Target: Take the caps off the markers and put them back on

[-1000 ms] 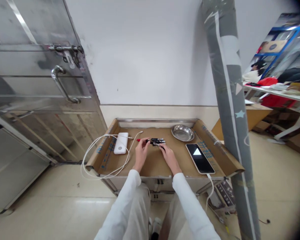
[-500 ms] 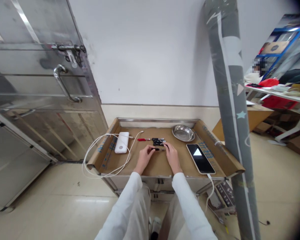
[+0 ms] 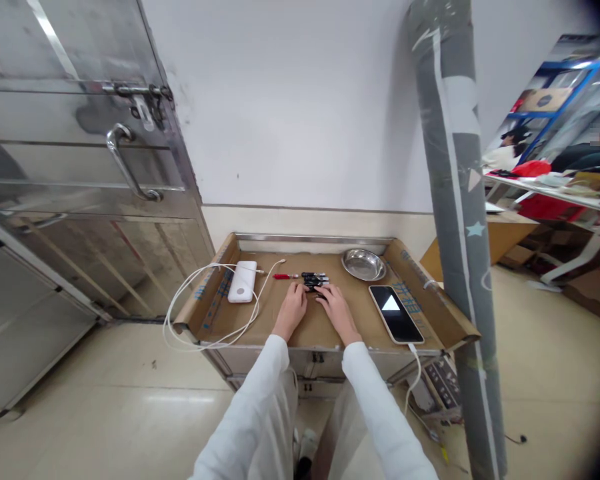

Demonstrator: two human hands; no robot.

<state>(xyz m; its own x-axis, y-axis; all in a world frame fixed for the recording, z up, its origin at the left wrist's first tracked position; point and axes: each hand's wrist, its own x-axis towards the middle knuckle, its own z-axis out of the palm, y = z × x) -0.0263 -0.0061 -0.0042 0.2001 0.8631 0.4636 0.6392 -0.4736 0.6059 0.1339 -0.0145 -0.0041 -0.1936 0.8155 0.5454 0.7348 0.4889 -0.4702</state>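
My left hand [image 3: 292, 308] and my right hand [image 3: 333, 305] rest side by side on the cardboard-lined tray table [image 3: 310, 327]. Their fingertips come together at the near edge of a small cluster of black pens [image 3: 315, 279]. Both hands have curled fingers and seem to pinch one black pen between them, mostly hidden under the fingers. A red pen [image 3: 285, 276] lies just left of the cluster, beyond my left hand.
A white power bank [image 3: 243, 281] with a looping white cable [image 3: 180, 313] lies at the left. A steel bowl [image 3: 364, 265] and a phone [image 3: 395, 313] on a cable sit at the right. A metal door [image 3: 80, 167] is left, a grey rolled mat [image 3: 455, 200] right.
Both hands drew back toward me with one black pen between them, then moved forward again to the pen cluster. The red pen was left lying on the table.
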